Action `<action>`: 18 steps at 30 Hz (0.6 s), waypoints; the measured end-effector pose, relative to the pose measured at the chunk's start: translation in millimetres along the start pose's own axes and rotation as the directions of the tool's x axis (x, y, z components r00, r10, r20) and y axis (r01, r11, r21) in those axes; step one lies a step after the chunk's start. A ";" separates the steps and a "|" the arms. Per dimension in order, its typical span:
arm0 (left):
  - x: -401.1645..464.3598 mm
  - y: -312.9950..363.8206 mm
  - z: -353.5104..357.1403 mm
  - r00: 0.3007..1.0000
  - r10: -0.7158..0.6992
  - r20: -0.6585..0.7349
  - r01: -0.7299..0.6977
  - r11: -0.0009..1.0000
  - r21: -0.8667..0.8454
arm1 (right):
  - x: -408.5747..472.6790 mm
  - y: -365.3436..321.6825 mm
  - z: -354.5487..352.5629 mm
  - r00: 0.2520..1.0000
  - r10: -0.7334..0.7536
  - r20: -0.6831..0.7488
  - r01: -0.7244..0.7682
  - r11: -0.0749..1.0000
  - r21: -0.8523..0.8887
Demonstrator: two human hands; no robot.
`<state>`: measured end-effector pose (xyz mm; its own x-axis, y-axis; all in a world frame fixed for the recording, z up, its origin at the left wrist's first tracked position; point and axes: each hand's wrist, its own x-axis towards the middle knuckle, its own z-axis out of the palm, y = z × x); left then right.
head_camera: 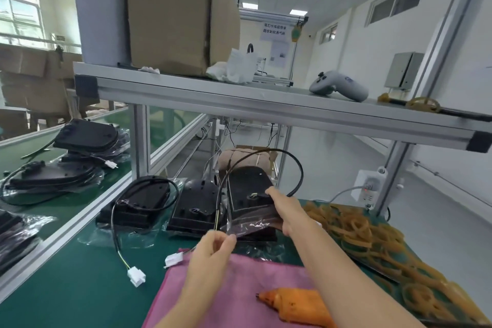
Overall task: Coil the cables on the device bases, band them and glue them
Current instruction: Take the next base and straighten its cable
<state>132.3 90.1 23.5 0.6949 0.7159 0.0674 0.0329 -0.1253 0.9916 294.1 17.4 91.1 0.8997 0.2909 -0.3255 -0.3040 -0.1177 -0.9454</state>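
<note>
While reaching forward over the green counter [80, 287], right hand [288, 210] laid on the near right edge of the rightmost device base [249, 194], fingers [273, 192] stretched along its top face, thumb tucked beneath the edge beside a crumpled clear bag [253, 224]; whether actually clamping the base cannot be told. Left hand [213, 250] raised just in front of that base, fingertips pinching the thin end of its black cable [295, 165], which arcs up from the base, loops high to the right and drops back down to the right hand. White connector [174, 259] lying at the edge of a pink cloth [253, 287], just left of the left hand. Two more black bases standing side by side to the left: middle base [194, 205] and left base [139, 200], the latter with its own cable curling round and trailing toward a second white plug [136, 276]. Orange glue gun [298, 306] resting on the pink cloth, nozzle pointing left. Heap of tan rubber bands [372, 242] spread on a tray at the right. Further bases in plastic stacked on the conveyor [77, 146] to the far left. Above, on the shelf [266, 104], a cardboard box [170, 16] and a grey controller [339, 85].
</note>
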 end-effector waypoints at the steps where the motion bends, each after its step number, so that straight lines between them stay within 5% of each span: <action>1: -2.6 -0.5 -0.5 0.988 -0.124 0.092 0.137 0.980 -0.146 | -6.1 -0.1 -5.8 1.000 -0.011 0.008 0.011 0.999 0.031; 4: -7.9 9.4 -3.7 0.854 -0.331 0.403 0.487 0.780 -0.393 | -34.1 2.6 -25.3 0.997 -0.068 0.024 0.065 0.993 0.094; 7: -12.0 30.5 -11.7 0.802 -0.231 0.550 0.542 0.668 -0.510 | -73.7 12.8 -47.0 0.988 -0.096 0.119 0.085 0.991 0.099; 12: -25.6 59.6 -15.3 0.828 -0.086 0.553 0.387 0.803 -0.454 | -135.6 54.1 -72.4 0.967 -0.097 0.237 0.077 0.993 0.095; 18: -57.3 27.9 -17.6 0.813 -0.278 0.512 0.471 0.831 -0.297 | -177.4 89.3 -93.9 0.933 0.057 0.355 0.002 0.986 -0.164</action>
<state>80.7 57.7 49.3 0.9233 0.2654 -0.2776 0.1414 0.4370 0.8883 136.8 -133.9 66.1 0.7114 0.6015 -0.3636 -0.2465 -0.2710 -0.9305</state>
